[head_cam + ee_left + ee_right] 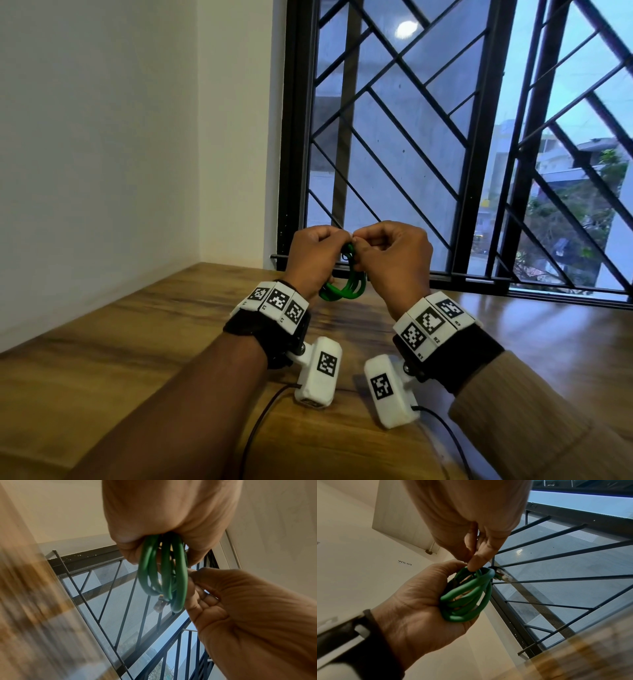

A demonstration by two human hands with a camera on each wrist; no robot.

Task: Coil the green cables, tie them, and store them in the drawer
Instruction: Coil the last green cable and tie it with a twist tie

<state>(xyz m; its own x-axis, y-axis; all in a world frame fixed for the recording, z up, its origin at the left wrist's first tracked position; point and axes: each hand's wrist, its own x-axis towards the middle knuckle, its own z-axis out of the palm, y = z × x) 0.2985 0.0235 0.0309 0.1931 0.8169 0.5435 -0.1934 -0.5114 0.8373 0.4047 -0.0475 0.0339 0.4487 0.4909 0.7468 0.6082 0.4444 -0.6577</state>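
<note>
A green cable, wound into a small coil, hangs in the air between both hands above the wooden table. My left hand grips one side of the coil in its curled fingers. My right hand pinches the top of the loops with its fingertips. A clear plug on the cable's end sticks out beside the pinch, next to something small and dark. No drawer is in view.
A barred window with a black frame stands just behind the hands. A white wall closes the left side. Thin black leads from the wrist cameras lie on the near part of the table.
</note>
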